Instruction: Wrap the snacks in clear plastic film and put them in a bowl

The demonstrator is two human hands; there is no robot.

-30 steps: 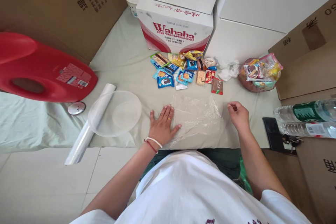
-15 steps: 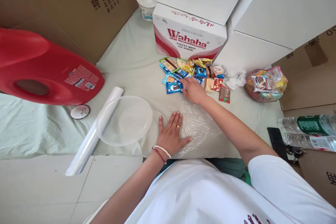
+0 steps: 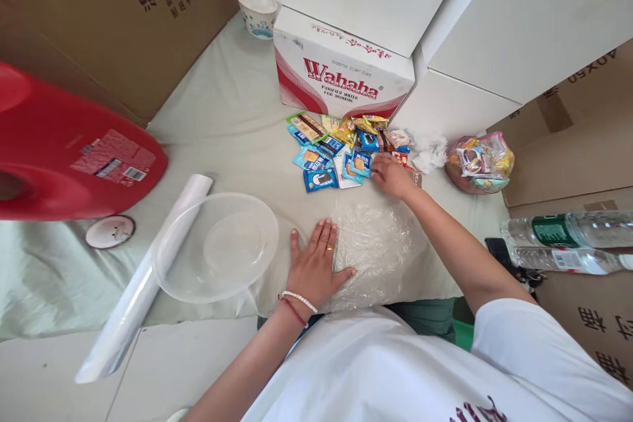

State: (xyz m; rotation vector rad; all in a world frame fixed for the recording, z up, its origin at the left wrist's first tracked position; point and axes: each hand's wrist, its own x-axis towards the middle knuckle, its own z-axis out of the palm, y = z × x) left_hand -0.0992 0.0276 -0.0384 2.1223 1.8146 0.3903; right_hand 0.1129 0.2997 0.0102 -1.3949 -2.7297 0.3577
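Observation:
My left hand (image 3: 316,268) lies flat with fingers spread, pressing the left edge of a clear plastic sheet (image 3: 383,244) spread on the pale green cloth (image 3: 232,119). My right hand (image 3: 391,175) reaches across the sheet into a pile of small snack packets (image 3: 336,145) in front of the Wahaha box (image 3: 341,76). Its fingers are curled over a packet at the pile's right side; that packet is mostly hidden under the hand. A blue packet (image 3: 320,179) lies at the pile's near left.
A clear plastic bowl (image 3: 217,247) and a roll of plastic film (image 3: 143,283) lie left of my left hand. A red jug (image 3: 74,158) and a small round cap (image 3: 109,231) sit far left. A bag of snacks (image 3: 479,161), crumpled tissue (image 3: 428,151) and water bottles (image 3: 568,231) are at right.
My right hand went from the sheet's right edge up into the snack pile, then shifted right within it. My left hand has stayed flat on the sheet.

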